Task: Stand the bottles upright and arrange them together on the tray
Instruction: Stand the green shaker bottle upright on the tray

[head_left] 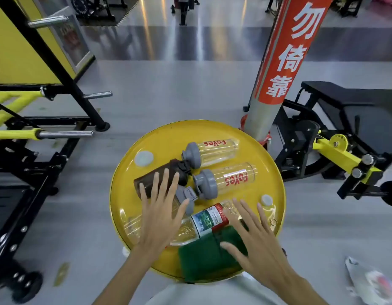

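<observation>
A round yellow tray (168, 137) holds several bottles, all lying on their sides. Two clear bottles with grey lids and red lettering lie at the back (214, 150) and middle (230, 180). A dark brown bottle (159, 175) lies left of them. Partly under my left hand (159, 216) lies a clear bottle with a grey lid (185, 200). A clear plastic water bottle with a red and white label (209, 219) lies across the front. My left hand hovers open above the brown bottle's base. My right hand (254, 241) is open, over a folded green cloth (203, 256).
A loose grey cap (144, 158) lies on the tray's left, and a small capped bottle (267, 202) stands at its right edge. A grey pillar with a red banner (276, 69) stands just behind the tray. Gym machines flank both sides. A crumpled wrapper (371, 282) lies on the floor.
</observation>
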